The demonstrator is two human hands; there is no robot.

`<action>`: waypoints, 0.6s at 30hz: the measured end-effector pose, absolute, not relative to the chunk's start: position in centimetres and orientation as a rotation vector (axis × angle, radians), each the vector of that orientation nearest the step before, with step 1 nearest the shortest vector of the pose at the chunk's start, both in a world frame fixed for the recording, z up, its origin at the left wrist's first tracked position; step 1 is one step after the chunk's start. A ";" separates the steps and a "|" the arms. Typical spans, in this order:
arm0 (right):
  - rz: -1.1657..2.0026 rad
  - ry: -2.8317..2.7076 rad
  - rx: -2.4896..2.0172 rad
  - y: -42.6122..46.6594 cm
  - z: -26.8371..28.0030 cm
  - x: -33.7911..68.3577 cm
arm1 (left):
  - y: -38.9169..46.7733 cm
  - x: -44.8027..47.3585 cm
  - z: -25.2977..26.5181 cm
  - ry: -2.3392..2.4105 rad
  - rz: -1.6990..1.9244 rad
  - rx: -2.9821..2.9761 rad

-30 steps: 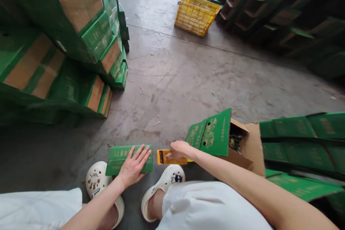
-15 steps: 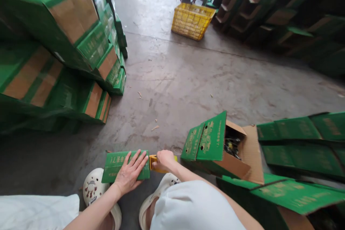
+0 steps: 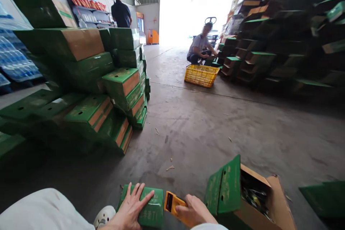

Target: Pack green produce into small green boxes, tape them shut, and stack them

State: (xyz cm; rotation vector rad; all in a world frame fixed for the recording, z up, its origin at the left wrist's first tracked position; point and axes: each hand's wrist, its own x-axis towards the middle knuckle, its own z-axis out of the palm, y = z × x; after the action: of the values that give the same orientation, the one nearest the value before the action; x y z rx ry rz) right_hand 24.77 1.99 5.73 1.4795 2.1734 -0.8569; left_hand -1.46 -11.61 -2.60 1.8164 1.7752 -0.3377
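Note:
My left hand (image 3: 136, 203) lies flat with spread fingers on top of a small green carton (image 3: 151, 208) on the floor by my feet. My right hand (image 3: 192, 210) is closed around a yellow-orange hand tool (image 3: 172, 201) with a dark rectangular slot at its front end; its exact kind is not clear. The tool's front is just off the carton's right side, a narrow gap between them. Right of that hand stands an open green carton (image 3: 223, 190), its flaps up and dark, shiny packed contents partly showing.
Stacked green cartons (image 3: 124, 82) rise at the left, with darker stacks (image 3: 258, 57) at the right. Ahead are a yellow crate (image 3: 202, 75) and a crouching person (image 3: 199, 48). Another person (image 3: 121, 10) stands beyond the left stack. Small scraps (image 3: 170, 168) litter the concrete floor.
The view has tilted up, bringing the doorway and a standing person into sight. The yellow tool has moved back from the carton's end, opening a gap. My left hand remains on the carton.

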 end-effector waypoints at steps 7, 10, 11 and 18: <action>-1.147 2.313 1.889 5.5 6.2 24.1 | -7.8 0.6 -6.4 2.153 -0.080 1.473; -1.448 2.345 1.937 7.3 6.6 22.8 | -4.4 2.9 -6.8 2.267 0.044 1.456; -1.559 2.319 1.926 7.7 6.7 22.4 | -3.3 3.3 -6.7 2.262 0.061 1.458; -1.969 2.019 1.933 9.9 5.5 22.5 | -0.6 2.0 -5.5 2.040 0.205 1.456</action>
State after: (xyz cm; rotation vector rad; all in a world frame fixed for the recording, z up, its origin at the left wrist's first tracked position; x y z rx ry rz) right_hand 22.52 9.88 5.50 1.9335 2.0186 -1.9691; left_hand 2.03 -0.60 -5.49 1.4564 2.0397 0.2054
